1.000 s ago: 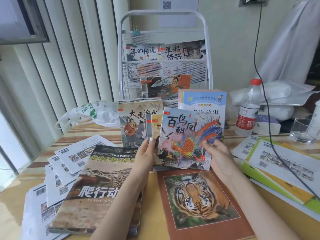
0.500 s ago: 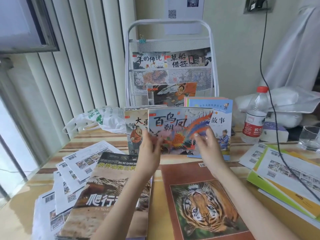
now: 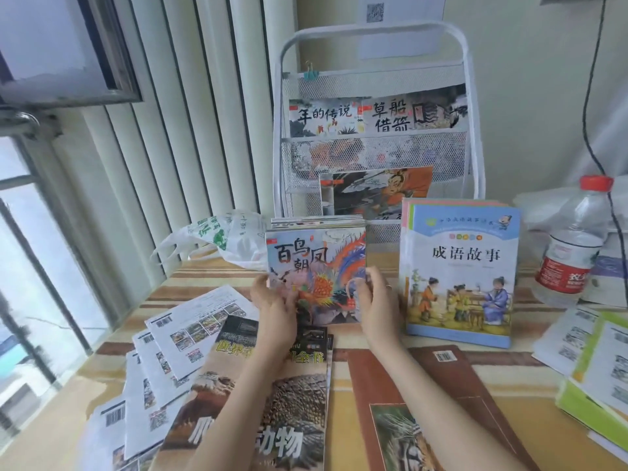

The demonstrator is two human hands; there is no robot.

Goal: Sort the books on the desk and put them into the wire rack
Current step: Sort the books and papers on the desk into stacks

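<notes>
A stack of thin picture books (image 3: 316, 263) stands upright on the desk, a phoenix cover facing me. My left hand (image 3: 273, 305) grips its left edge and my right hand (image 3: 373, 300) grips its right edge. Behind it the white wire rack (image 3: 472, 107) holds two books in its upper pocket and one with an orange figure (image 3: 377, 192) lower down. A blue-bordered book stack (image 3: 458, 273) stands at the right. A reptile book (image 3: 258, 413) and a brown tiger book (image 3: 441, 402) lie flat near me.
Printed sheets (image 3: 176, 341) fan out at the left. A plastic bag (image 3: 221, 236) lies behind them. A water bottle (image 3: 574, 246) with a red cap stands at the right, a black cable hanging near it. Green and yellow folders (image 3: 598, 385) lie at the right edge.
Both hands carried the phoenix book away from me and to the left, setting it in front of the upright stack that showed another cover before. The blue-bordered stack is now fully uncovered.
</notes>
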